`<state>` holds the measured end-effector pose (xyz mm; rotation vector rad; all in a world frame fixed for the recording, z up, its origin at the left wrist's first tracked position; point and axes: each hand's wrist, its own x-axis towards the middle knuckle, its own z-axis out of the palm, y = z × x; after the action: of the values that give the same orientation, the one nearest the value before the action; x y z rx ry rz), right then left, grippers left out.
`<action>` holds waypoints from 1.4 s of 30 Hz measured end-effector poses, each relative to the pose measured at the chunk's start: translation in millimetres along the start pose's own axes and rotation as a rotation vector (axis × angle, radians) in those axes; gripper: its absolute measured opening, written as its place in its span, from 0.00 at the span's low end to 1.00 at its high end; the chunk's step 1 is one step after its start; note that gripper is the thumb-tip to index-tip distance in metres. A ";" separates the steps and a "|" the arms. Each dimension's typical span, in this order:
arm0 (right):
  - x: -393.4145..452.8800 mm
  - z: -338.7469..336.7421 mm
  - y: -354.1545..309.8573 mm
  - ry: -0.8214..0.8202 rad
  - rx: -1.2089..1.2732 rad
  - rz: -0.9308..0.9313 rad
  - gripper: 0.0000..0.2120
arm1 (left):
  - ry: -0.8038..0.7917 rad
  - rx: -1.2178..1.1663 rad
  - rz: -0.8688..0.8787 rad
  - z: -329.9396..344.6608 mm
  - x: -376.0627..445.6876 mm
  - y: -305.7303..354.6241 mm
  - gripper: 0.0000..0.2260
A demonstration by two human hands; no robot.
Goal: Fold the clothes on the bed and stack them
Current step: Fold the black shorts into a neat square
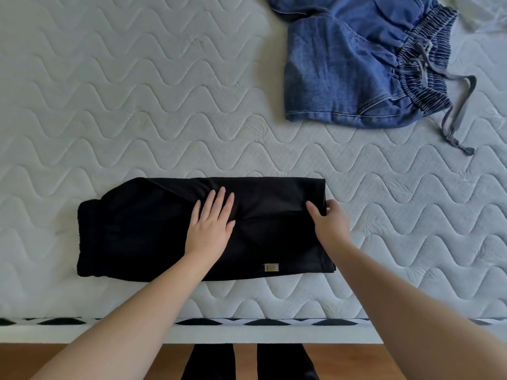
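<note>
A black garment [137,237] lies folded into a long rectangle on the white quilted mattress [137,105], near its front edge. My left hand [211,226] rests flat on the middle of it, fingers spread. My right hand [329,220] grips the garment's right end, thumb on top and fingers under the edge. A small tan label [270,267] shows near the garment's lower edge. Blue denim shorts [351,64] with an elastic waistband and a grey drawstring [461,111] lie unfolded at the back right.
The mattress front edge has a black-and-white patterned border [247,322]. Below it are a wooden floor [41,357] and my dark-clad legs [247,363]. A pale piece of fabric [485,15] sits at the top right corner.
</note>
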<state>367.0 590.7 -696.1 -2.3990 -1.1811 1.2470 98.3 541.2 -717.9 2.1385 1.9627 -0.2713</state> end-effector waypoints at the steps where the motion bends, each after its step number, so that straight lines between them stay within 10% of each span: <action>1: -3.7 -2.0 0.0 0.006 0.022 -0.068 0.12 | 0.004 0.019 -0.064 2.2 -4.5 1.2 0.30; 12: -46.0 -39.0 -40.3 -0.156 0.073 -0.303 0.05 | -0.146 -0.067 -0.255 15.6 -4.8 -0.9 0.34; 26: -132.7 21.9 -140.1 -0.384 0.059 -0.470 0.21 | -0.217 -0.339 0.054 -20.7 -0.9 -46.6 0.25; 35: -149.7 100.0 -176.4 -0.408 -0.151 -0.603 0.23 | -0.189 -1.464 -0.454 -75.0 -42.5 -119.2 0.13; 42: -161.0 166.3 -201.0 -0.494 -0.196 -0.632 0.21 | -0.199 -1.850 -0.724 -88.2 -49.5 -168.1 0.21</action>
<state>74.7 577.4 -604.6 -1.6112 -2.0680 1.5667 -74.9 532.7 -626.1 0.2158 1.4660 0.8503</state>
